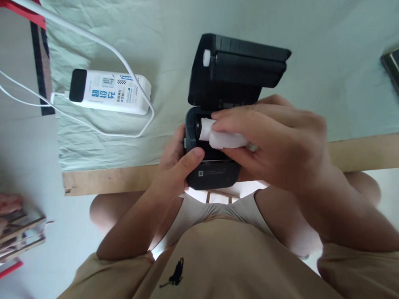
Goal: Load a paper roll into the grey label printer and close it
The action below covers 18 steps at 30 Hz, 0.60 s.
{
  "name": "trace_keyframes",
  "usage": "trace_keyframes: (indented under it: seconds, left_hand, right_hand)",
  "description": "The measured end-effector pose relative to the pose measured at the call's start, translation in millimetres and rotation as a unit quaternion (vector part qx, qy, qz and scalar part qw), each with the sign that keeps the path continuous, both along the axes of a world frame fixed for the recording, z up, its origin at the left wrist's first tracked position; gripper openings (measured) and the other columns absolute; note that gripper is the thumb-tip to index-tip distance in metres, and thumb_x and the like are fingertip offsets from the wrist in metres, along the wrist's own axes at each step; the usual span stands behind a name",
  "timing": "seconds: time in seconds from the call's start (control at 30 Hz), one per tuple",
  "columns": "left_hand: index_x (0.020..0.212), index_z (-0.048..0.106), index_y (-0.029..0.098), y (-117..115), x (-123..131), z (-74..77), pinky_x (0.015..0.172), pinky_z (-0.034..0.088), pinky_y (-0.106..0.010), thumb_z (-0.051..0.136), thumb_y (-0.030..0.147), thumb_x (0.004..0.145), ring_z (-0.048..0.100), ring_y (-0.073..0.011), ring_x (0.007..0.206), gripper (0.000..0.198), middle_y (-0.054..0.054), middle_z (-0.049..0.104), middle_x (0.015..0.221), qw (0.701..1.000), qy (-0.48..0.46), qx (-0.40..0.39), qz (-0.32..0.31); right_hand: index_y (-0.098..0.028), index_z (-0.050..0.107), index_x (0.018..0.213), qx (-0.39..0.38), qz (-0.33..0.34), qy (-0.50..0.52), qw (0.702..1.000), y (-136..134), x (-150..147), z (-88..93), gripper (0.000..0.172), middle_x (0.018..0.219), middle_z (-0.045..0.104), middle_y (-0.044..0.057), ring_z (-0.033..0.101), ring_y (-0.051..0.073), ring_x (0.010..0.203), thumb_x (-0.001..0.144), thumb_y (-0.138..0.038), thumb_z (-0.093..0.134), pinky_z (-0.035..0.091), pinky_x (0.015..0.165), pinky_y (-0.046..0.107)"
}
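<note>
Top was a tan short-sleeved T-shirt (235, 259), plain fabric, soft folds across the front. Marking: a small black emblem (174, 274) on the front, too small to read. Left sleeve (117, 268) and right sleeve (362, 268) were the same tan with loose cuffs that ended above the elbow. Forearms were bare below them. Left hand (176, 164) and right hand (278, 139) were bare too. Paler off-white cloth (197, 212) showed beyond the shirt's edge; couldn't tell which garment it was.

Soft even daylight, faint shadows, slight motion blur, wide-angle stretching (strongest at edges)
</note>
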<state>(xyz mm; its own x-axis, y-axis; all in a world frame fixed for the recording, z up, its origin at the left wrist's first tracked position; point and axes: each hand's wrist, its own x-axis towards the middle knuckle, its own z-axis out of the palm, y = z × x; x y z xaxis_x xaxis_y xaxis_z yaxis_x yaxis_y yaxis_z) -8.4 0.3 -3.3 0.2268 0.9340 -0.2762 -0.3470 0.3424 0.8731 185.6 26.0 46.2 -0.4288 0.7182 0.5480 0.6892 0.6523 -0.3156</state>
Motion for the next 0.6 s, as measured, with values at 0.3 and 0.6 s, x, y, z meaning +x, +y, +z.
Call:
trace_keyframes:
  seconds: [0.3, 0.6]
  left_hand:
    - [0.114, 0.073, 0.023, 5, 6, 12.4, 0.065, 0.061, -0.022, 0.085, 0.037, 0.081, 0.072, -0.0129, 0.076, 0.037, 0.001, 0.073, 0.089, 0.998, -0.021, -0.057, 0.012]
    - [0.115, 0.07, 0.026, 6, 2, -1.7, 0.058, 0.058, -0.027, 0.078, 0.055, 0.081, 0.07, -0.0176, 0.072, 0.045, 0.0, 0.07, 0.08, 0.999, -0.035, -0.015, -0.023]
  right_hand:
    - [-0.028, 0.067, 0.085, 0.041, -0.015, -0.017, 0.999, 2, 5, -4.9, 0.016, 0.086, 0.076, -0.008, 0.068, 0.012, 0.077, 0.092, -0.013, 0.067, 0.044, 0.07, 0.033]
    - [-0.024, 0.068, 0.082, 0.015, 0.078, -0.004, 0.997, -19, 0, 3.2, 0.02, 0.077, 0.07, -0.004, 0.064, 0.012, 0.069, 0.09, -0.006, 0.064, 0.043, 0.067, 0.034]
